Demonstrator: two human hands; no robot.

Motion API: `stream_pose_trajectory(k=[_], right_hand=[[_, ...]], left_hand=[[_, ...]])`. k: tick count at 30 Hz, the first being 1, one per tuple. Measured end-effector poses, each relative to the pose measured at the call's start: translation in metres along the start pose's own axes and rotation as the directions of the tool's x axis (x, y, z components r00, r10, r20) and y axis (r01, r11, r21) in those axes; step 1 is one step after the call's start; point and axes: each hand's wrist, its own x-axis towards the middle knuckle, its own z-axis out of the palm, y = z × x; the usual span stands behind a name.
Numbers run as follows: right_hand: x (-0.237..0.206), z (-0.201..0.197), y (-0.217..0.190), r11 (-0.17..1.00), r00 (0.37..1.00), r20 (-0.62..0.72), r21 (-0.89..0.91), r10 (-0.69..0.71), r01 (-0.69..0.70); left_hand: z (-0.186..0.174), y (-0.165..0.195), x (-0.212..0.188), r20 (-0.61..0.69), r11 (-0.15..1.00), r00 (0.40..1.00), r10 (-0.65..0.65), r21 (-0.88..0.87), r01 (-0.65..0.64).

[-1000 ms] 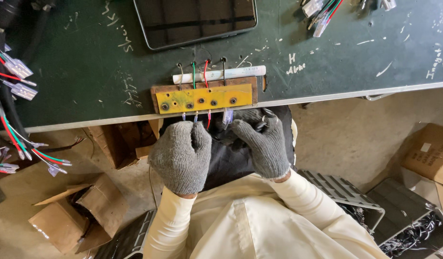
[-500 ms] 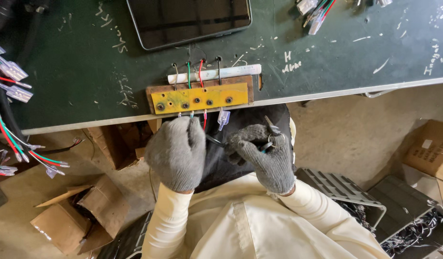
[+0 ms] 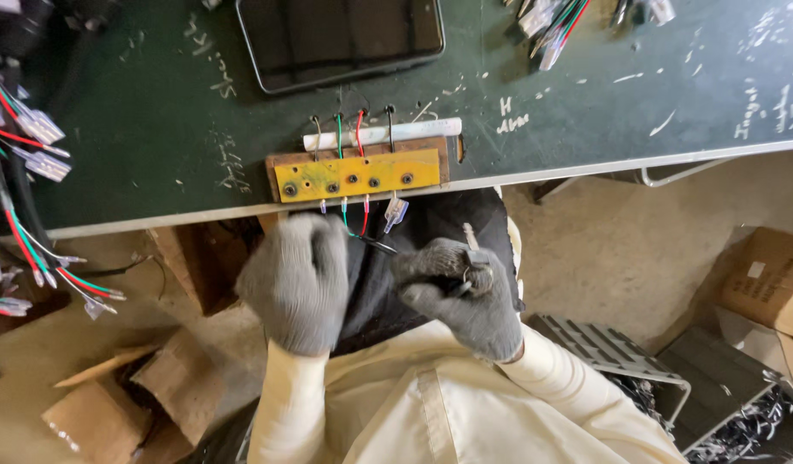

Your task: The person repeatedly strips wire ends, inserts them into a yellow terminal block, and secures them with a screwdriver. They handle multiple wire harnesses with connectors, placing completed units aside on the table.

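Left hand (image 3: 298, 279) clenched on wires (image 3: 355, 225) below the yellow jig (image 3: 359, 174); right hand (image 3: 458, 290) grasps a small tool (image 3: 472, 245), wiring step apparently under way.

Green desk (image 3: 156, 137) with chalk marks

A dark tablet (image 3: 341, 39), yellow jig (image 3: 362, 174), white tube (image 3: 414, 131) and coloured wire bundles (image 3: 23, 137) lie on it.

The left hand (image 3: 298, 279) hides whatever it grips; wire bundles (image 3: 27, 146) run off the left edge.
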Motion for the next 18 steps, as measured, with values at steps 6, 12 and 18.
stream_pose_trajectory(k=[6, 12, 18], right_hand=[[0.006, 0.008, -0.030, 0.873, 0.938, 0.160, -0.344, -0.307, 0.345], [0.013, -0.001, -0.030, 0.905, 0.862, 0.427, -0.192, -0.272, 0.380], [0.010, 0.015, -0.007, 0.773, 0.911, 0.251, -0.483, -0.328, 0.411]], left_hand=[[-0.029, 0.037, -0.015, 0.246, 0.895, 0.864, 0.439, -0.207, -0.396], [-0.035, 0.037, -0.029, 0.167, 0.869, 0.855, 0.490, -0.166, -0.466], [-0.030, 0.047, -0.039, 0.087, 0.958, 0.954, 0.286, -0.037, -0.284]])
